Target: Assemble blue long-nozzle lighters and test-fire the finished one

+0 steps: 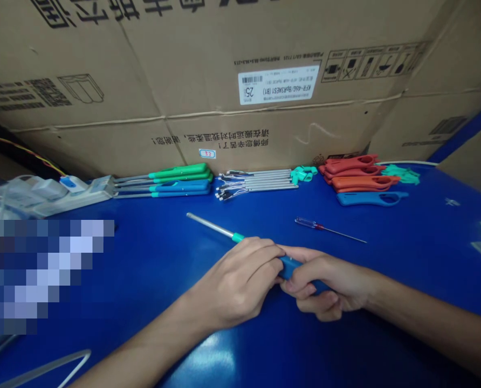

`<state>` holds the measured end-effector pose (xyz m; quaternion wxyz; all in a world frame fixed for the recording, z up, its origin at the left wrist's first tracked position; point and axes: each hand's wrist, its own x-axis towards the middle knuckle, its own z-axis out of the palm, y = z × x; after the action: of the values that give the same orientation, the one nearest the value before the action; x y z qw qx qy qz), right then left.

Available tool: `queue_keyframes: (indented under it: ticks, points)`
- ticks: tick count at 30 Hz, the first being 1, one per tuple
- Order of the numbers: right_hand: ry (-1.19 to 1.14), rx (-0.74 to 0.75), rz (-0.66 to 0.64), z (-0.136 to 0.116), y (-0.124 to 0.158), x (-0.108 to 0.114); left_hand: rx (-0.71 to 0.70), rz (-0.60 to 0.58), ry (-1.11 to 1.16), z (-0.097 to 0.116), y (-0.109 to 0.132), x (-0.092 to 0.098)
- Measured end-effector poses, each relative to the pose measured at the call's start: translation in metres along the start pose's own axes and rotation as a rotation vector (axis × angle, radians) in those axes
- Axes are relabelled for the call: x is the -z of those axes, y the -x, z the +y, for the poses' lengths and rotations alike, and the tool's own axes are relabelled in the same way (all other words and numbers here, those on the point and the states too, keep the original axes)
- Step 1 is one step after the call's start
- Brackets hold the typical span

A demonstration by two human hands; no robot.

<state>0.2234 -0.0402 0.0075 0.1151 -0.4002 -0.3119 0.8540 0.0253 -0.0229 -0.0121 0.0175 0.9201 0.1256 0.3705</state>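
Observation:
Both hands hold one long-necked lighter (292, 267) above the blue table. My left hand (244, 283) is closed around its front half, covering where the neck joins the handle. From under those fingers a green collar and a silver metal tube stick out toward the upper left. My right hand (325, 283) wraps the back of the blue handle, thumb along the near top side. Much of the handle is hidden by the fingers. Behind my hands, a screwdriver (319, 226) with a clear and red handle lies on the table, touching neither hand.
Along the cardboard box (208, 81) lie green and blue lighters (179, 188), metal tubes with wires (270, 180), green pieces (304, 173), and red, orange and blue handle shells (365, 184). At left sits a power strip (78, 199). A white cable (76, 358) loops at the lower left.

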Motion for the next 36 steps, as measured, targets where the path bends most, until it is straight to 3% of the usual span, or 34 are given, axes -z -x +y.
queue_keyframes:
  ticks: [6, 15, 20, 26, 36]
  points:
    - [-0.018, 0.020, -0.072, 0.002, -0.002, 0.006, 0.017, -0.024, 0.026, -0.003, 0.001, 0.004]
    - [-0.028, -0.004, -0.076, 0.002, -0.003, 0.007, 0.050, 0.000, 0.071, -0.006, 0.004, 0.004]
    - [0.013, -0.020, -0.038, 0.003, -0.001, 0.005, 0.000, 0.027, 0.114, -0.009, 0.001, 0.008]
    - [0.061, -0.025, -0.027, 0.002, 0.000, 0.002, -0.074, -0.074, 0.063, -0.009, -0.006, 0.017]
    - [0.069, -0.032, -0.041, 0.002, 0.000, 0.002, -0.077, -0.054, 0.063, -0.007, -0.007, 0.017]
